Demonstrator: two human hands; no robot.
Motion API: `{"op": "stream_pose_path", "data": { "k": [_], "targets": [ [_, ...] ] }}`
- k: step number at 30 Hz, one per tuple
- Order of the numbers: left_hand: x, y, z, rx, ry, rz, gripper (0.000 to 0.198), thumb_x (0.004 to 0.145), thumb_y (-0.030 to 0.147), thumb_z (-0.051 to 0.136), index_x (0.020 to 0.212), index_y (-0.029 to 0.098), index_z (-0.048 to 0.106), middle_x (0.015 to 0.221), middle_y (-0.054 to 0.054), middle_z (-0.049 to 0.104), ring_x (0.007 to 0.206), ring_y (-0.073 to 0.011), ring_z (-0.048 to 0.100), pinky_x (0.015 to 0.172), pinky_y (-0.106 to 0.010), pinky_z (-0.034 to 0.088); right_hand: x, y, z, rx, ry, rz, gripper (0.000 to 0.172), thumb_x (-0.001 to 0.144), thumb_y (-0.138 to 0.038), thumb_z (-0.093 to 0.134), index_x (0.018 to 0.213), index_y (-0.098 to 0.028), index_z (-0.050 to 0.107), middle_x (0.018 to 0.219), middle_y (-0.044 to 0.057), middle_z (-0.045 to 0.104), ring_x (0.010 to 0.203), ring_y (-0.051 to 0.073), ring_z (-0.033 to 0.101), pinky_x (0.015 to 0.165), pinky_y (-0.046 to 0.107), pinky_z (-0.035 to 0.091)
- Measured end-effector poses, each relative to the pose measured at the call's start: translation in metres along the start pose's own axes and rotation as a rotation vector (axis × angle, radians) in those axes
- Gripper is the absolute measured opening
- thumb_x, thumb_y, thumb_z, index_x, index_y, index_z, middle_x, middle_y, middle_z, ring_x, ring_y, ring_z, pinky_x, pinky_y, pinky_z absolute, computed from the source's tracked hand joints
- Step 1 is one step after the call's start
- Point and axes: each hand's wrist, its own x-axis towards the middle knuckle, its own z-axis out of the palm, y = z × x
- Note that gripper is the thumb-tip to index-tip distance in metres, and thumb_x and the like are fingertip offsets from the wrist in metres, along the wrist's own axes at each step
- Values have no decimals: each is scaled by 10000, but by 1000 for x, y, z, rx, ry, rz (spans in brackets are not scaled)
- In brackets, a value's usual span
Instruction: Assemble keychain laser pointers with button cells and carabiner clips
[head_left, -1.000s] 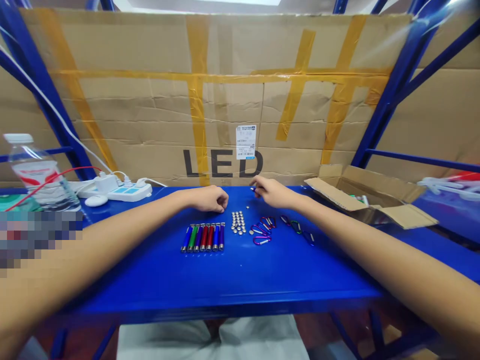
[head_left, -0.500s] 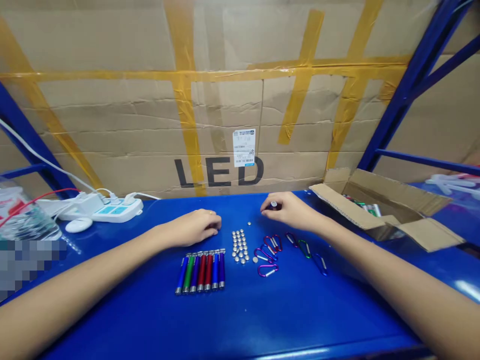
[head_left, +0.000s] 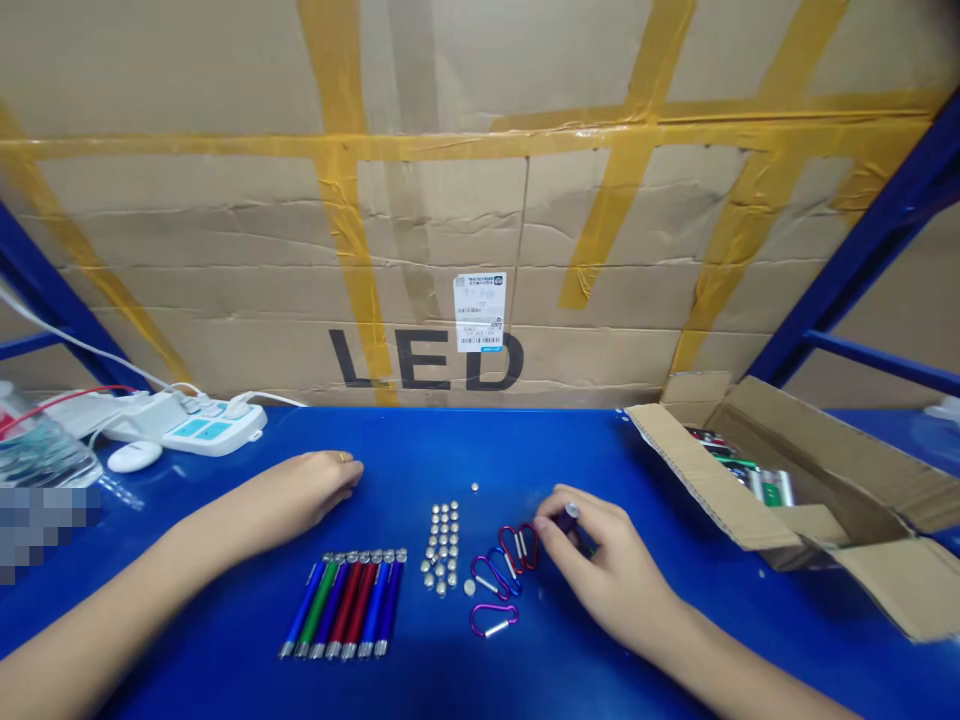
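Right hand [head_left: 611, 565]: thumb and fingers clamped on small dark-purple cylinder with silvery end [head_left: 568, 518], silvery end showing between fingertips. Red metallic carabiner clips [head_left: 517, 545] just left of grip; small round silver discs [head_left: 442, 541] farther left; row of coloured, silver-ended tubes [head_left: 343, 608] beyond those. Left hand [head_left: 311, 490] well left of grip, fingers curled; cannot tell whether anything inside. Advisable: light pinch, silvery end left exposed, knuckles clear of clips.
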Motion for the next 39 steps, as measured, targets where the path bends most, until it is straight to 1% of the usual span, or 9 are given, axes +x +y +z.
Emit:
{"op": "stream_pose_path", "data": {
  "k": [6,10,13,15,19,24,27,32,39],
  "targets": [
    [-1,6,-7,-33,-8,66,181,936,242,402,814,204,529,852,-48,609,752,-186,553,679,-309,380,9,3,-6,-85,30,26,232,928,-382,497,756,-249,580,731,37,635,683,206,588,665,339,493],
    [-2,-3,1,-82,-46,146,152,922,226,433,820,201,542,858,-41,614,780,-184,557,696,-298,383,21,10,-33,-304,152,-16,213,934,-378,466,971,-249,632,954,83,692,887,250,632,808,373,484],
    [-5,-11,5,-97,-45,179,106,898,188,450,848,201,543,887,-38,617,817,-186,563,714,-293,384,30,21,-65,-598,409,185,180,908,-322,464,949,-215,603,917,104,692,837,250,625,751,342,450],
    [-7,-13,6,-98,-49,185,83,881,173,463,851,202,535,894,-35,617,813,-186,562,709,-290,381,32,29,-84,-786,467,378,142,889,-283,466,929,-218,586,915,106,689,835,256,613,705,330,419],
    [-10,-15,2,-142,-70,170,69,861,166,479,834,200,532,881,-34,622,792,-179,559,680,-276,376,31,40,-101,-955,268,663,207,909,-374,462,844,-200,552,916,148,678,835,282,595,657,338,389],
    [-8,-14,2,-186,-41,148,59,851,175,494,824,196,541,881,-32,629,798,-175,562,680,-269,383,27,49,-111,-945,211,753,248,791,-432,635,817,-188,604,914,174,683,853,297,602,661,346,402],
    [-5,-11,4,-181,-19,138,67,841,180,503,812,189,563,866,-34,631,787,-171,558,674,-268,383,25,57,-118,-853,78,847,276,738,-433,682,794,-165,646,880,189,686,749,280,616,614,347,401],
    [1,-3,0,-232,37,98,98,845,241,525,821,176,595,842,-34,650,737,-154,571,658,-264,397,26,59,-111,-977,-11,762,205,771,-225,575,908,-118,685,922,205,687,802,300,648,609,335,400],
    [17,44,-36,-232,223,211,131,859,246,526,865,157,622,848,-38,669,756,-147,579,691,-274,418,40,31,-66,-1141,-49,372,277,820,-139,493,1048,-133,652,1032,179,648,910,286,636,655,322,427]
  ]
}}
